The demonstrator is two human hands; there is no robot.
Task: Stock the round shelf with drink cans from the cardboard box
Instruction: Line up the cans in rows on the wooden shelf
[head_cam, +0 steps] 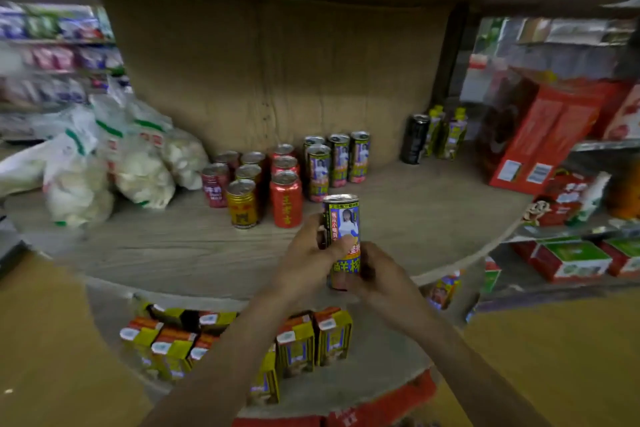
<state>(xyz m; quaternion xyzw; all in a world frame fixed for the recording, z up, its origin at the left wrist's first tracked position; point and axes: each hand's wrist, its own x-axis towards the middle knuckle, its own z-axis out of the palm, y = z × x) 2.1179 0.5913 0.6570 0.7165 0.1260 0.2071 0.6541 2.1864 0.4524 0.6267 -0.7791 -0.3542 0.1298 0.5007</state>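
Note:
Both hands hold one tall blue-and-yellow drink can (pixel 343 222) upright above the front of the round wooden shelf (pixel 180 250). My left hand (pixel 308 256) wraps the can's left side with the thumb across its label. My right hand (pixel 377 274) grips its lower right. Behind it on the shelf stand several matching tall cans (pixel 337 159), a column of red cans (pixel 285 191), and gold and dark red cans (pixel 242 201). The cardboard box is not clearly in view.
White snack bags (pixel 114 163) lie on the shelf's left. A black can (pixel 415 139) and yellow bottles (pixel 448 132) stand at the back right. Red cartons (pixel 540 139) fill the shelves to the right. Yellow drink cartons (pixel 301 343) sit on the lower tier.

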